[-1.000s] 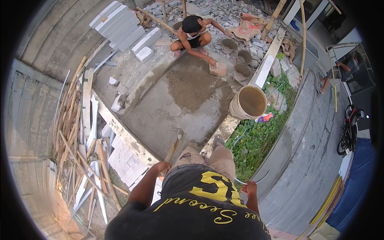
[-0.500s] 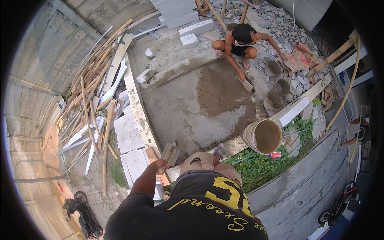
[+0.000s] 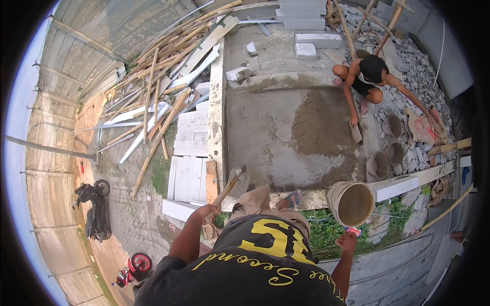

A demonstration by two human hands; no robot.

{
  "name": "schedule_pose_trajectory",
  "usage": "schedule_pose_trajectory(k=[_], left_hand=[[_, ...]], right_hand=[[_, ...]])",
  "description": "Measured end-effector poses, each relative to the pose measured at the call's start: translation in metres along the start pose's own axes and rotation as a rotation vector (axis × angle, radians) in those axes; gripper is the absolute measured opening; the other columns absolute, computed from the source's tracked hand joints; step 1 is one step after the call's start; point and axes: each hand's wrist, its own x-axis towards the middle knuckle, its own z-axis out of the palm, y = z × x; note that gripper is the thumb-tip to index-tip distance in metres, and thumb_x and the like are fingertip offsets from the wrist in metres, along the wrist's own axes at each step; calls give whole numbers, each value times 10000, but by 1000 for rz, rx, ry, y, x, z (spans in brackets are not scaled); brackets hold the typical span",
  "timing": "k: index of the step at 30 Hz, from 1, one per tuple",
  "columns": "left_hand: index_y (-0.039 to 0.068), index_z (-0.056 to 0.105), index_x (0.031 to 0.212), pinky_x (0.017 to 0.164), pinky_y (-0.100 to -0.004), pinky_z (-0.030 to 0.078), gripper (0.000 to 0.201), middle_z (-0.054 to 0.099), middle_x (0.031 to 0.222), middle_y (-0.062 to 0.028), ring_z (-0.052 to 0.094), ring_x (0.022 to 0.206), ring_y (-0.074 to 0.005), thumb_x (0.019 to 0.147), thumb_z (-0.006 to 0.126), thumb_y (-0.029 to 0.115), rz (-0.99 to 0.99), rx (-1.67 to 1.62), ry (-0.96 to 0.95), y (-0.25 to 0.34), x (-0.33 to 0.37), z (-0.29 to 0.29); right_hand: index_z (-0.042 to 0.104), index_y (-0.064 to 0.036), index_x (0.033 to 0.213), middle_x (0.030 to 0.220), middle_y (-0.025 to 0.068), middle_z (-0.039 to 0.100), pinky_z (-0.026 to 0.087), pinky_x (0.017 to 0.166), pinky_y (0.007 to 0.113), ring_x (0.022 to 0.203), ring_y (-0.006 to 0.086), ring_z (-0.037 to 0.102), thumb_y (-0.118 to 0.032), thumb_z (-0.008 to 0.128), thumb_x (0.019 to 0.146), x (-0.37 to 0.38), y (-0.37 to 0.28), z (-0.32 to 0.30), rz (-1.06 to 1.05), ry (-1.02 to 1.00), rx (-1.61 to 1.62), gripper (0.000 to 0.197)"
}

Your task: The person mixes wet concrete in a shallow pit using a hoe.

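Observation:
My left hand (image 3: 206, 212) is closed round the wooden handle of a hoe (image 3: 230, 187). Its grey blade (image 3: 241, 184) hangs at the near left corner of the wet mortar (image 3: 265, 145). On the right, my right hand (image 3: 347, 240) is just below a large bucket (image 3: 333, 203) of murky liquid, thumb and fingers apart. A small red packet (image 3: 356, 231) shows right at its fingertips; whether they touch it is unclear. Across the mortar, a squatting person (image 3: 370, 79) holds a flat float (image 3: 356, 133) against the surface and reaches with the other hand to a sack (image 3: 426, 125).
Concrete edging (image 3: 216, 102) borders the mortar pit. White blocks (image 3: 191, 132) and bamboo poles (image 3: 158, 148) lie at left. Several small buckets (image 3: 380, 164) stand beside rubble (image 3: 408, 71) at right. Green plants (image 3: 324, 232) grow near my feet. Motorbikes (image 3: 96, 211) stand at lower left.
My view has turned, shifting the scene rightward. My right hand has come into view below the large bucket. The hoe is still in my left hand, its handle now more visible.

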Motion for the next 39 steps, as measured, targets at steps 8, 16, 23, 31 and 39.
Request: schedule_pose_trajectory(k=[8, 16, 23, 31, 39], left_hand=[[67, 575, 760, 407, -246, 370, 75, 501, 599, -2, 454, 450, -100, 767, 640, 104, 43, -140, 73, -75, -8, -65], [-17, 677, 733, 463, -332, 440, 200, 610, 642, -95, 562, 510, -191, 704, 716, 178, 209, 89, 265, -161, -3, -134], [-4, 682, 746, 438, -324, 419, 201, 578, 628, -65, 536, 500, -166, 730, 713, 194, 156, 164, 374, -197, -41, -184], [110, 470, 803, 393, -259, 366, 182, 444, 568, 22, 423, 430, -102, 819, 647, 148, -49, -607, -19, -179, -52, -274], [86, 528, 791, 410, -279, 389, 127, 493, 576, 1, 460, 443, -119, 822, 647, 119, -16, -846, 70, -101, 7, -353]], right_hand=[[504, -111, 954, 675, 81, 568, 454, 399, 310, 480, 186, 565, -174, 618, 895, -11, -64, 100, -109, -228, -270, 143], [507, -77, 998, 699, 100, 598, 527, 456, 365, 518, 215, 613, -188, 601, 894, -69, -63, 254, -197, -381, -666, 179], [482, -62, 997, 780, 179, 619, 566, 519, 440, 583, 305, 641, -204, 612, 881, -95, -39, 298, 52, -395, -891, 224], [522, 13, 1165, 903, 234, 657, 580, 673, 538, 731, 396, 684, -306, 551, 907, -67, -55, 250, 276, -80, -954, 411], [601, 50, 965, 797, 206, 650, 568, 517, 480, 663, 358, 677, -265, 533, 909, -2, -153, 434, 157, -71, -1056, 327]])
